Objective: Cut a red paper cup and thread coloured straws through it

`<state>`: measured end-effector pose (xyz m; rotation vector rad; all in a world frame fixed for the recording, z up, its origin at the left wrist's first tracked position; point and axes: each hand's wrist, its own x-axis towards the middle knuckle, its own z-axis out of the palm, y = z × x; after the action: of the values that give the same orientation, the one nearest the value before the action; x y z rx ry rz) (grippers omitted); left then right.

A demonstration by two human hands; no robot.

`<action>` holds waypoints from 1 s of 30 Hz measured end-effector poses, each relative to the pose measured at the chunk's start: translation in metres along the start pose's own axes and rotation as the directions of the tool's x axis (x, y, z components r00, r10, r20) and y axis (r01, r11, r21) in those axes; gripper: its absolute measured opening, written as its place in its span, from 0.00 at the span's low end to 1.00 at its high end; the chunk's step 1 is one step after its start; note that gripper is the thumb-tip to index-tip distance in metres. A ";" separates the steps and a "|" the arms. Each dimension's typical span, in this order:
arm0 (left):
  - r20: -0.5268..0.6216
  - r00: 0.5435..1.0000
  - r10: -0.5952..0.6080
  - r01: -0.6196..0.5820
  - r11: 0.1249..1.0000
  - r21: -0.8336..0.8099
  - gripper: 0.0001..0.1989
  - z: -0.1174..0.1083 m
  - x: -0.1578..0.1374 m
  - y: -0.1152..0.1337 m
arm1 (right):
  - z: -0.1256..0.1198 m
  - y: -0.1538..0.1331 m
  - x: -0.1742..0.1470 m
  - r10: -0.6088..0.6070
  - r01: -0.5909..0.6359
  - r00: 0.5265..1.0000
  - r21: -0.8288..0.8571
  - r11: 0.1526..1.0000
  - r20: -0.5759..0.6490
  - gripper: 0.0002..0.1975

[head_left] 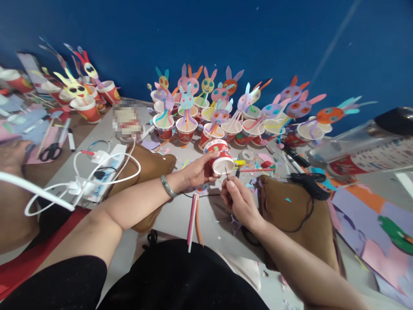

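In my left hand (201,172) is a red-and-white paper cup (217,150), tipped so that its pale round end faces me. My fingers wrap its left side. My right hand (238,200) grips a thin dark pointed tool (226,173), its tip at the cup's pale end. Whether the tip has gone through cannot be made out, and the tool's handle is hidden in my fist. Pink and orange strips (195,219) lie on the table in front of me. Just behind the cup stand several paper cups (186,129) with paper rabbit-eared faces on strips.
A power strip (105,176) with white cables lies at left, near black scissors (50,151) and another person's hand (13,159). Brown cushions (293,215) flank my arms; a glue gun (309,183) rests at right beside a large clear bottle (361,142). A blue wall (206,34) closes the back.
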<state>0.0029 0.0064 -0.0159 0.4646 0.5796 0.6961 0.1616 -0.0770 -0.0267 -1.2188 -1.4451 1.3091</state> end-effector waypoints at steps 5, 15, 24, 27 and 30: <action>-0.048 0.999 -0.018 0.018 1.000 -0.012 0.17 0.003 -0.001 0.001 | 0.002 0.001 0.000 0.026 -0.028 0.999 0.046 0.999 0.028 0.24; 0.015 0.999 -0.030 0.030 0.999 -0.040 0.16 0.000 0.001 0.001 | 0.002 -0.002 0.001 0.108 -0.114 0.993 0.129 0.985 0.048 0.24; 0.001 0.999 -0.039 0.039 0.998 -0.056 0.15 -0.002 0.002 0.000 | 0.006 -0.004 0.002 0.228 -0.236 0.972 0.297 0.925 0.062 0.23; -0.014 0.999 -0.042 0.041 0.998 -0.052 0.13 -0.001 0.002 0.001 | 0.006 -0.006 0.003 0.237 -0.245 0.969 0.299 0.922 0.064 0.24; -0.026 0.999 -0.039 0.038 0.998 -0.041 0.13 0.000 0.002 0.001 | 0.006 -0.007 0.003 0.226 -0.231 0.973 0.270 0.935 0.050 0.24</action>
<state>0.0037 0.0087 -0.0156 0.4058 0.5977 0.6770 0.1547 -0.0755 -0.0203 -1.2158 -1.1106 1.6221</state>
